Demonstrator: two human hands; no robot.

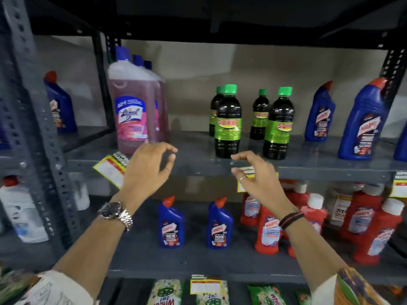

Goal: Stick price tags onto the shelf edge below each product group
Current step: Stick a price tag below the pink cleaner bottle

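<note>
A grey metal shelf edge [198, 169] runs across the middle of the head view. A yellow and red price tag [111, 167] sits crooked on the edge below the pink Lizol bottles [132, 111], half hidden behind my left hand [147, 166]. Another yellow tag [244, 179] hangs on the edge below the dark green-capped bottles [228, 122], mostly covered by my right hand [255, 175]. Both hands hover in front of the edge with fingers curled and apart, holding nothing that I can see.
Blue Harpic bottles [361, 122] stand at the right with a tag [399, 183] below them. The lower shelf holds blue bottles [170, 223] and red bottles [365, 219]. A tag [206, 285] is on the bottom edge. A perforated upright [33, 128] stands at the left.
</note>
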